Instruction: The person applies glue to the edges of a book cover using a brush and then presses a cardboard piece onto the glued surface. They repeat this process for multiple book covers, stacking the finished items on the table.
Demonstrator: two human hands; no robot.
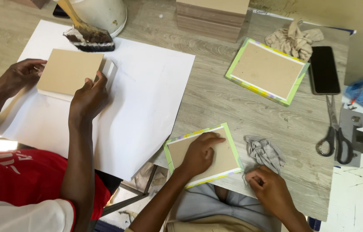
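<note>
Nearest, the left hand (199, 151) lies on the brown board (227, 160), fingers loosely curled and knuckles down, pressing it rather than gripping it. The board sits at the near edge of the surface (215, 99), on a paper wrap whose green and yellow border shows on all sides. Just to its right, the right hand (270, 189) is clenched on one end of a grey cloth (265, 151), the rest of which lies bunched beside the board's right edge.

The work in hand looks like seating the board on its wrap. To do it well, keep the left hand's weight even so the board does not slide out of square with the border, and rub with the cloth from the middle outward rather than with bare fingers. The near edge overhangs slightly, so the pressure belongs over the surface.

To the left, a co-worker's hands (88, 96) hold a plain board (67, 71) over a large white sheet (147, 99). Farther off lie a second bordered board (267, 71), scissors (335, 137), a dark phone (324, 69) and a beige rag (295, 39). At the far edge stand a stack of boards (211, 17), a white bucket (104, 13) and a brush (87, 34), probably crusted with glue, though that is hard to tell.
</note>
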